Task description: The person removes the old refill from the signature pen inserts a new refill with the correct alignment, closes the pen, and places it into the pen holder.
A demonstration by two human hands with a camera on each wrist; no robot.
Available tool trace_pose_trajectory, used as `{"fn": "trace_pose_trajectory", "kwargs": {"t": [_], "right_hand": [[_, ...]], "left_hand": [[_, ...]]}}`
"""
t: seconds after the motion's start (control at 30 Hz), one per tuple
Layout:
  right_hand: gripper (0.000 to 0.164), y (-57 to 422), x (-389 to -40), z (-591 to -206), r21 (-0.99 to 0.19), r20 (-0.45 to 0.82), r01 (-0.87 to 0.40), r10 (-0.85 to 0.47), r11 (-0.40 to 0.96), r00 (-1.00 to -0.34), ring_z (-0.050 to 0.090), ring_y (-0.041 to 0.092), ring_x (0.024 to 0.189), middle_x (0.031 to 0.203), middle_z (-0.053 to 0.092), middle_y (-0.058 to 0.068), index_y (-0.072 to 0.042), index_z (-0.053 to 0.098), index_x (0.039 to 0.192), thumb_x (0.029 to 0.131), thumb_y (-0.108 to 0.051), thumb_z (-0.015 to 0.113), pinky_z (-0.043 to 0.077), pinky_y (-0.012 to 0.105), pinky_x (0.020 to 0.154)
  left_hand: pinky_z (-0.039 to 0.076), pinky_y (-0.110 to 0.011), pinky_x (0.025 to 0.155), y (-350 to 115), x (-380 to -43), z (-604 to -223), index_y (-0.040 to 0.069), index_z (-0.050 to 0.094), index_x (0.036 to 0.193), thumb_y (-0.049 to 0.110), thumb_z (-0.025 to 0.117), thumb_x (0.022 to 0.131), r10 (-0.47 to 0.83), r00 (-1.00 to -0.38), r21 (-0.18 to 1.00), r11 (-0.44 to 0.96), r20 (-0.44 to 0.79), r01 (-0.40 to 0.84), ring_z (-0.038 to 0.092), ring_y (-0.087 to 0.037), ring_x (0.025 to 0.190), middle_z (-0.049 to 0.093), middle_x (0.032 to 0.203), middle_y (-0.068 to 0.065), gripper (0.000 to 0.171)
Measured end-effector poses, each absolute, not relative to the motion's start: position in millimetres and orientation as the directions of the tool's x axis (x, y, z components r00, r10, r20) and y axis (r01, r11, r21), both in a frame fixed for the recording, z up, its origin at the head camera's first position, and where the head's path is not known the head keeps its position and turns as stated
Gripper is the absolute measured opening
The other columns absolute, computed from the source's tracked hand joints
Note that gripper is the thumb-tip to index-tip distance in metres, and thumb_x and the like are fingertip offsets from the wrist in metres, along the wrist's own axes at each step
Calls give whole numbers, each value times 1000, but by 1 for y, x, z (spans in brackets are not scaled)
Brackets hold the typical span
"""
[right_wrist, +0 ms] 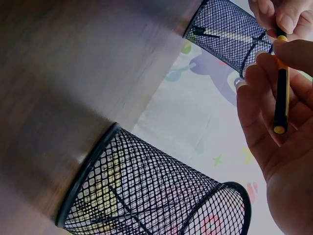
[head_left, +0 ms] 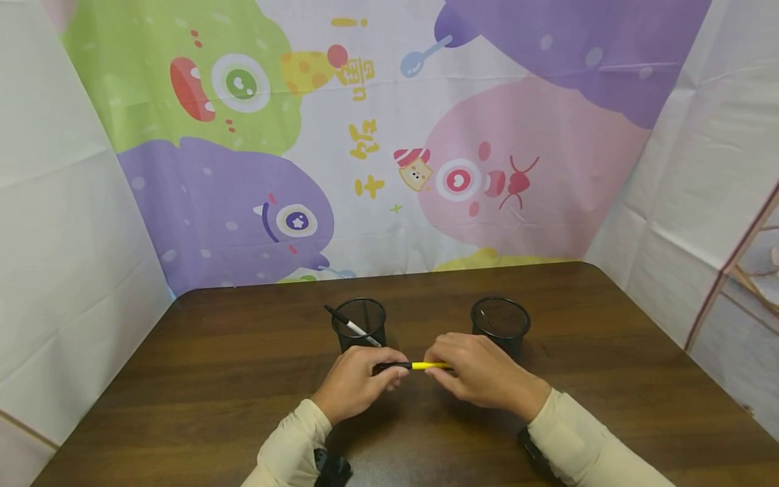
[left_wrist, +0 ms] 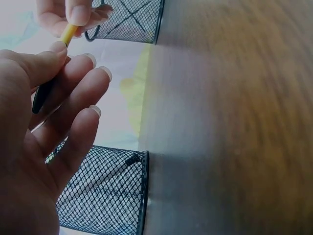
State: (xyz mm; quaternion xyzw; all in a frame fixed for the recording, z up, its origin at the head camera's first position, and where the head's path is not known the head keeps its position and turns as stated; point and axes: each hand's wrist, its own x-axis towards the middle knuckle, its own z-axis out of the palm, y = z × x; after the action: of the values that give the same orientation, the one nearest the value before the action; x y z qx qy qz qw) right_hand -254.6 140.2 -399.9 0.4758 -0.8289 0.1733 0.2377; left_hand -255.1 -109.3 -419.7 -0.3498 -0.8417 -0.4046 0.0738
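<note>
A yellow and black marker (head_left: pixel 421 366) lies level between both hands, above the table. My left hand (head_left: pixel 353 382) pinches its black end between thumb and fingers. On its yellow part, my right hand (head_left: pixel 483 372) has a thumb-and-finger grip; the right wrist view shows the black and yellow rear end (right_wrist: pixel 281 105) lying over the palm. Behind the left hand stands a black mesh pen cup (head_left: pixel 380 333) with a black and white marker (head_left: pixel 353 327) leaning in it. Another black mesh pen cup (head_left: pixel 514 345) stands behind the right hand, partly hidden by it.
The brown wooden table (head_left: pixel 243 379) has rounded far corners. A cartoon-print cloth (head_left: pixel 389 250) hangs behind its far edge, and pale cloth walls (head_left: pixel 79 270) rise on both sides. Dark straps show at both sleeve cuffs (head_left: pixel 313 416).
</note>
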Motion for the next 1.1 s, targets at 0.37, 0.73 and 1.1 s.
{"fn": "trace_pose_trajectory", "kwargs": {"t": [0.37,0.73,1.1], "right_hand": [[10,140,-253,-399,-61,548,-866,-708,497,-445,48,-2,68,84,59,-12,-18,67,91,89,-18,76,44,18,58],[11,141,-253,-399,-52,560,-863,-700,503,-442,49,-1,69,84,60,-11,-18,68,91,87,-16,78,46,20,60],[8,141,-253,-399,-79,545,-862,-702,501,-458,50,-1,70,86,61,-11,-18,68,92,89,-18,76,47,19,61]], "left_hand": [[54,-22,61,-110,-257,-420,14,74,106,30,62,100,573,-735,637,422,364,645,64,1,63,66,71,13,21],[51,-23,59,-111,-258,-419,8,75,99,34,57,103,590,-735,630,439,335,640,62,0,60,63,65,14,32],[51,-24,59,-112,-257,-420,9,74,91,39,51,105,585,-751,664,434,307,610,63,-2,61,64,65,15,40]]}}
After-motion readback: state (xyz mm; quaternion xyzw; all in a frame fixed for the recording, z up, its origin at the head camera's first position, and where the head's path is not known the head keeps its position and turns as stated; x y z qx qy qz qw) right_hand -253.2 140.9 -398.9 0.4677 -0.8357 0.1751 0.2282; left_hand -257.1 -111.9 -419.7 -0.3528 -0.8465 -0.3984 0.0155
